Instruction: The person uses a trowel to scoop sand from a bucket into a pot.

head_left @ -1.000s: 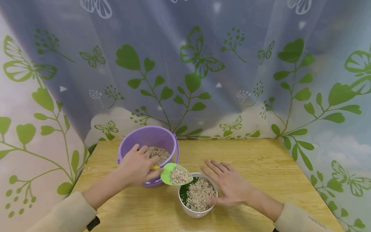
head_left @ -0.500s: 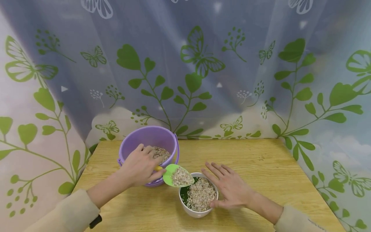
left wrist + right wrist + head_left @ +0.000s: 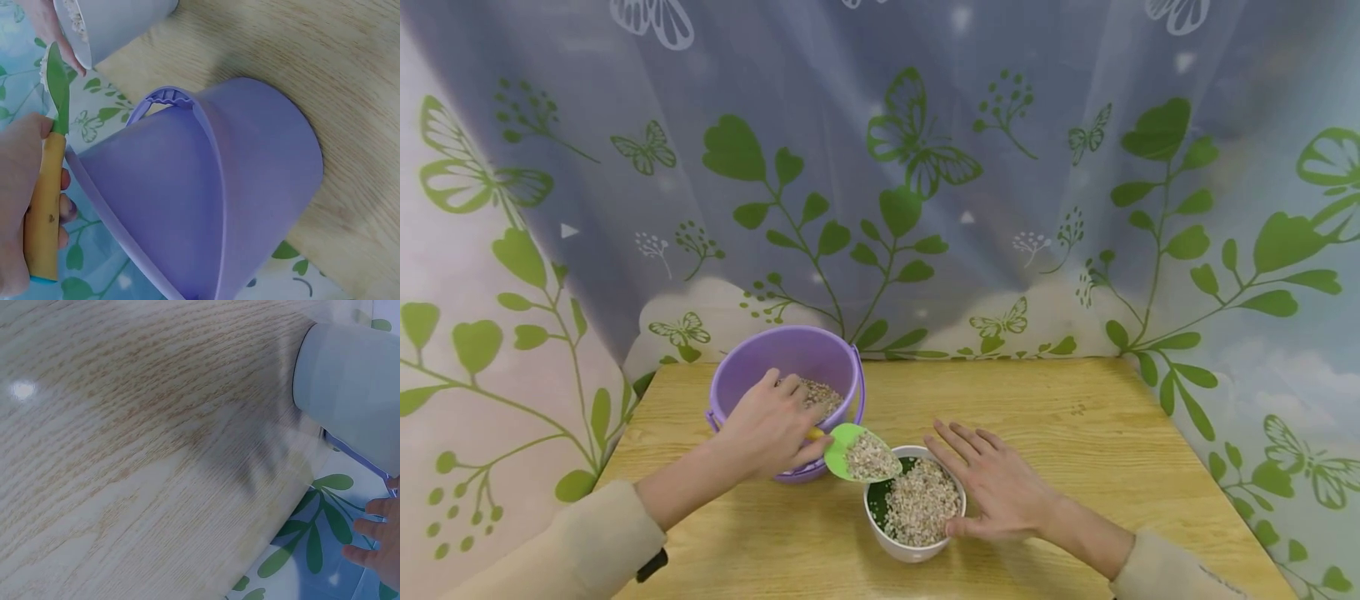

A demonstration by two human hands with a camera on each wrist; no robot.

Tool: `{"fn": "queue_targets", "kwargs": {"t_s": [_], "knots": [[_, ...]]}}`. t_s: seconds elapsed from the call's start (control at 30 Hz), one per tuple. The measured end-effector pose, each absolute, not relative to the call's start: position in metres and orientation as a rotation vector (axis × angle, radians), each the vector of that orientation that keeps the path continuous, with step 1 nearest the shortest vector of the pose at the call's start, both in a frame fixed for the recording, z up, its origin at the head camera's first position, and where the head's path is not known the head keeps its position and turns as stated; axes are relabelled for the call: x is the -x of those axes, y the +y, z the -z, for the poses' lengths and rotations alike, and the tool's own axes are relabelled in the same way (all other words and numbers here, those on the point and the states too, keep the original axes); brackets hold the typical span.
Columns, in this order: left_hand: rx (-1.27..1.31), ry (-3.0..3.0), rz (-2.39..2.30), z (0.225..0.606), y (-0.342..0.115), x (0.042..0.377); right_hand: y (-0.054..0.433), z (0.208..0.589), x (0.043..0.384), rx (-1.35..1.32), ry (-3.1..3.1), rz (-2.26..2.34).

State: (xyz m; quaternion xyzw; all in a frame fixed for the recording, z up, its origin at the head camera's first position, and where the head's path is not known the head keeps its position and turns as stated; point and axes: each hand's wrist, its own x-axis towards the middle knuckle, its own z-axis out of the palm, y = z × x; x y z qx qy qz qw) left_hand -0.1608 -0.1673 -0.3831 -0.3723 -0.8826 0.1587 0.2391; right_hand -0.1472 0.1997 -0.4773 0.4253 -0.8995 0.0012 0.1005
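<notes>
My left hand [image 3: 767, 429] grips the yellow handle of a small green shovel [image 3: 838, 455], fingers wrapped round it in the left wrist view. Pale, coarse grainy bits [image 3: 868, 458] lie heaped in its blade, whose tip hangs over the left rim of a white bowl [image 3: 904, 550]. Inside this green-lined bowl is a mound of the same bits [image 3: 925, 504]. My right hand [image 3: 1000, 487] is spread at the bowl's right side, thumb at the rim and fingers straight. Beneath the left hand stands a purple bucket [image 3: 175, 187], with more bits [image 3: 822, 398] in its bottom.
Both containers stand on a wooden table [image 3: 1015, 392], the bucket behind and left of the bowl. The bucket's handle [image 3: 861, 383] hangs down on its right side. A curtain [image 3: 820, 208] with green leaves and butterflies closes off the back and sides.
My left hand has shifted slightly right with the loaded shovel, bringing the tip a little further over the bowl. The right hand has stayed almost where it was beside the bowl.
</notes>
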Motion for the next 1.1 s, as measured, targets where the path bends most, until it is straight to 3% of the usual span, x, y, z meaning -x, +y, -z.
{"fn": "queue_targets", "kwargs": {"t_s": [1.1], "knots": [[1.053,-2.389,-0.623,0.377,-0.148,0.162,0.199,0.479,0.148,-1.259,-2.634,0.002]]}}
